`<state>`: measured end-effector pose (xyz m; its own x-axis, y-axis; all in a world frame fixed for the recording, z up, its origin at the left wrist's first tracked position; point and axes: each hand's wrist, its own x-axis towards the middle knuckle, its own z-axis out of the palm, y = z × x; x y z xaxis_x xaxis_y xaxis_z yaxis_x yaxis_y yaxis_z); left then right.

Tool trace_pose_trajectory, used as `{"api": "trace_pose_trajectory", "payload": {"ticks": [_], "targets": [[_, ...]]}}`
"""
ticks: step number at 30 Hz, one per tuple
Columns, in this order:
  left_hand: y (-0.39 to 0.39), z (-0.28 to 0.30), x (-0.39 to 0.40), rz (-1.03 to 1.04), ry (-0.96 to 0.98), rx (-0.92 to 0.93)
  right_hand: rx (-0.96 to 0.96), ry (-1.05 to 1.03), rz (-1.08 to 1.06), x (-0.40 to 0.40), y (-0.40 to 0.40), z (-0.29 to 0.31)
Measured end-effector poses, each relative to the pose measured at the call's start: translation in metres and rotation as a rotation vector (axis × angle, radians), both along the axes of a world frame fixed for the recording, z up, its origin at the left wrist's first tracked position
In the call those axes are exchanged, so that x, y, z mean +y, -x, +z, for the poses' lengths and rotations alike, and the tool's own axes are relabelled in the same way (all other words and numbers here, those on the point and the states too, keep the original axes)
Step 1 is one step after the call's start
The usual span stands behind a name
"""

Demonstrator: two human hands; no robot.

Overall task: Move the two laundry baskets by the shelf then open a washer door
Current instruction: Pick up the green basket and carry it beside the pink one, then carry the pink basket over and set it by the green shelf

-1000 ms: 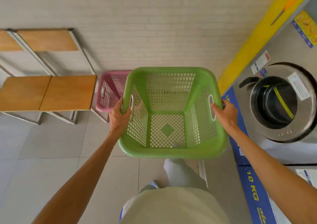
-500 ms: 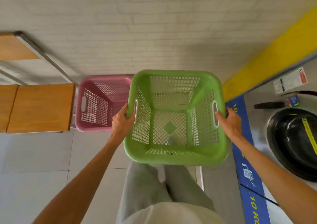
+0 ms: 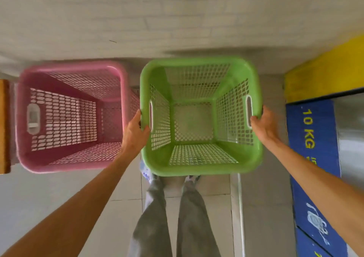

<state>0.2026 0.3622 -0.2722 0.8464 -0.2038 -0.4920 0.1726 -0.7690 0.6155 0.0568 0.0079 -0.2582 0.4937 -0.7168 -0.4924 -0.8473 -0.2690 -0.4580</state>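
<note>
Your left hand [image 3: 136,132] and right hand [image 3: 263,124] each grip a side handle of the green laundry basket [image 3: 199,162], which sits just right of the pink laundry basket [image 3: 67,164], near the brick wall [image 3: 177,20]. Lower it level, keeping your left knuckles clear of the pink rim, and release only once it rests on the floor [image 3: 212,187]. The washer front [image 3: 315,158] stands at your right.

white brick wall [image 3: 177,16], pale floor tiles [image 3: 49,193], grey trousers [image 3: 173,217], sneakers [image 3: 145,170]

One basket [image 3: 201,164] sits right of another basket [image 3: 69,166].
</note>
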Motion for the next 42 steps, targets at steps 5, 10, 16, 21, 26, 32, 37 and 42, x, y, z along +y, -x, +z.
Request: {"api": "trace_pose_trajectory", "payload": {"ticks": [5,10,16,21,26,32,37,42], "targets": [[-0.022,-0.043,-0.009,-0.065,-0.051,-0.07,0.019,0.077,0.028,-0.008,-0.016,-0.041],[-0.027,-0.056,-0.005,-0.104,-0.032,-0.07,0.052,0.088,0.091,-0.016,-0.021,-0.06],[-0.023,-0.058,-0.005,-0.093,0.031,-0.047,0.117,0.102,0.15,-0.019,-0.017,-0.066],[-0.029,-0.045,-0.004,-0.097,0.064,-0.085,0.081,0.216,0.26,0.001,-0.033,-0.041],[-0.05,-0.016,0.026,-0.031,0.104,-0.159,-0.047,0.144,0.392,0.072,-0.083,-0.007],[-0.089,0.002,0.136,0.003,-0.004,-0.146,-0.133,0.014,0.431,0.182,-0.136,0.016],[-0.123,0.014,0.246,0.101,-0.073,-0.18,-0.113,-0.054,0.471,0.281,-0.179,0.018],[-0.172,0.003,0.344,0.21,-0.145,-0.188,0.033,-0.131,0.335,0.368,-0.236,-0.017]]}}
